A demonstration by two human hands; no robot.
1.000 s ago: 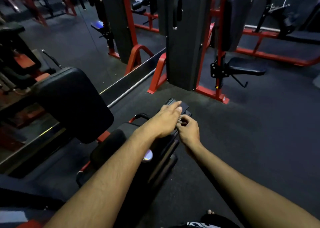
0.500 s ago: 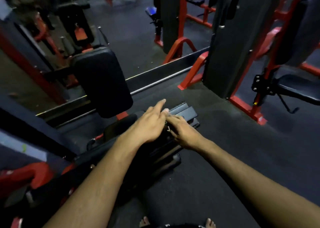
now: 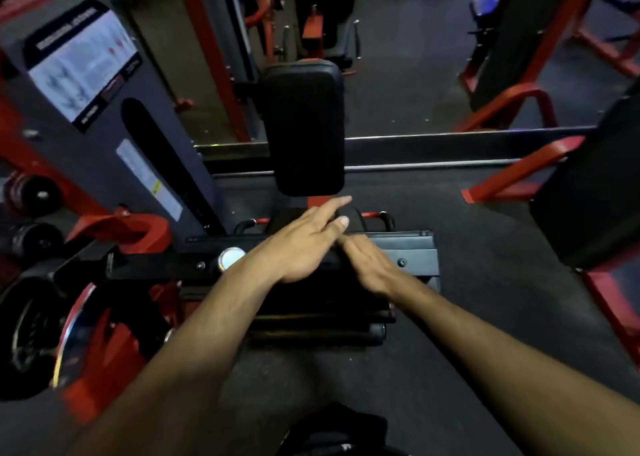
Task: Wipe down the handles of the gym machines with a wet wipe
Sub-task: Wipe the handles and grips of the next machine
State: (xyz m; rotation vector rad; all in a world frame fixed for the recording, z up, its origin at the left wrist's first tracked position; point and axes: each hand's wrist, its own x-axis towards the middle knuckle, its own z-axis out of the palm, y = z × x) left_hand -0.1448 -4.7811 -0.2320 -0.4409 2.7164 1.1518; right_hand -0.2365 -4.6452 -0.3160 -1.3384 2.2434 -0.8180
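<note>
1. Handles on this machine: a black curved handle [image 3: 387, 218] shows just beyond the right hand [image 3: 369, 265], and a second black handle [image 3: 246, 226] just beyond the left hand [image 3: 304, 244]; each stands up from a red bar whose long axis runs left to right.
2. Both hands lie over the black metal plate [image 3: 408, 247], fingers straight and together, holding nothing visible; the left fingertips overlap the right fingertips.
3. No wipe can be made out under the hands.
4. Past the left hand an upright black pad [image 3: 304, 126] stands with its long axis pointing away.
5. Far to the left of that hand, the weight-stack cover [image 3: 104, 109] bears a white instruction label [image 3: 79, 64]; its writing is too blurred to read.
</note>
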